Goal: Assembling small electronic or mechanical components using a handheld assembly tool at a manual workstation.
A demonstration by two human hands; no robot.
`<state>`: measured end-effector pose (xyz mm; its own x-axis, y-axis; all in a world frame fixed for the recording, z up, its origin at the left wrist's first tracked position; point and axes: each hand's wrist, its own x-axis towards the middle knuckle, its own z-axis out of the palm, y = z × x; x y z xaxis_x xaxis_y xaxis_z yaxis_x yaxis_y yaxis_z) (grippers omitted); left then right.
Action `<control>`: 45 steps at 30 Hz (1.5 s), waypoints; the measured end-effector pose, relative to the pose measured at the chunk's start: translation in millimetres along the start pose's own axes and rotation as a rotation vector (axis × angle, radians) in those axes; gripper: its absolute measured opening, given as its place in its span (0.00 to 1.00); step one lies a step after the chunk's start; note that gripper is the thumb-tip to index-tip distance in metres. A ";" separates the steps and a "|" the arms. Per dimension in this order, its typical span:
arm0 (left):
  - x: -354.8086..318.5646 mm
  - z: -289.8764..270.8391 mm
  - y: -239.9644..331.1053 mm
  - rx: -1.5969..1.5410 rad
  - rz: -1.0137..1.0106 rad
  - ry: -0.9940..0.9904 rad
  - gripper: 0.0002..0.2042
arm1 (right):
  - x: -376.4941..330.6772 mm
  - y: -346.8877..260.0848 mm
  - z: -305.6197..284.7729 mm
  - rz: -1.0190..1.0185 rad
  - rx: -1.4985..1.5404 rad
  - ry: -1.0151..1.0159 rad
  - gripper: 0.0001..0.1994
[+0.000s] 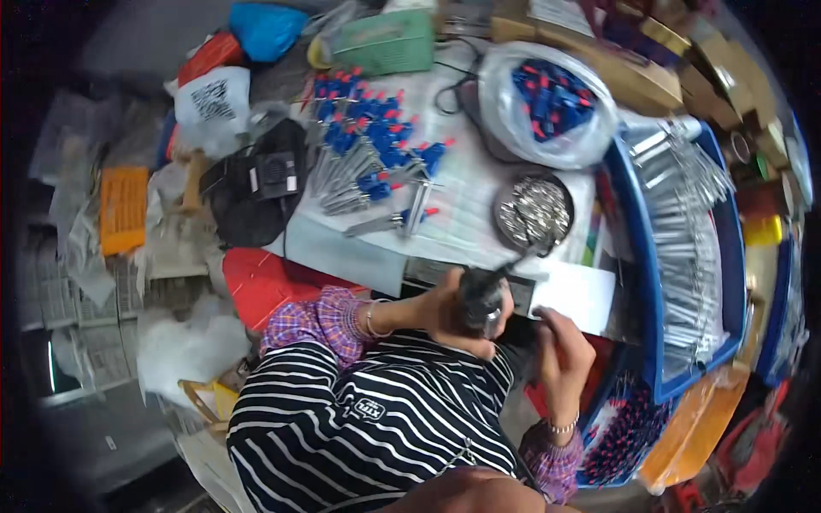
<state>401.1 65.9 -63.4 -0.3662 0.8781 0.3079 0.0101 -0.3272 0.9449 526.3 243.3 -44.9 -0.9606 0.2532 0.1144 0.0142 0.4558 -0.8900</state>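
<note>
My left hand [446, 318] is wrapped around a black cylindrical tool [481, 301], which looks like a handheld power tool with a dark cable at its upper end. Its working tip is hidden. Just to the right, my right hand [564, 361] has its fingers curled in a pinch; anything between them is too small to make out. Ahead of both hands stands a dark round bowl [496, 224] of small silver metal parts. Farther left on the white-covered table [466, 192] lie several metal-bar pieces with blue heads and red tips [376, 141].
A white plastic bag [500, 103] of blue and red parts sits at the back. On the right, a blue bin [654, 282] holds silver metal bars. A black bag [256, 192] lies left, near a red sheet-like thing [256, 282]. A green box [385, 41] and cardboard boxes [590, 60] line the back.
</note>
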 end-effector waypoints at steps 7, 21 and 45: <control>-16.5 -8.5 9.5 -0.042 0.052 -0.049 0.16 | 103.5 -18.0 93.4 -0.348 -0.071 -0.262 0.22; -31.2 -23.3 1.4 -0.113 0.141 -0.041 0.14 | 163.7 -36.2 174.5 -0.504 -0.252 -0.301 0.19; -33.1 -28.1 13.4 -0.138 0.114 -0.157 0.17 | 126.9 -51.7 134.4 -0.051 0.569 -0.182 0.12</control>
<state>387.2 22.7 -64.0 -0.2204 0.8728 0.4355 -0.0883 -0.4625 0.8822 366.4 137.1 -43.7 -0.9890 0.0703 0.1301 -0.1355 -0.0782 -0.9877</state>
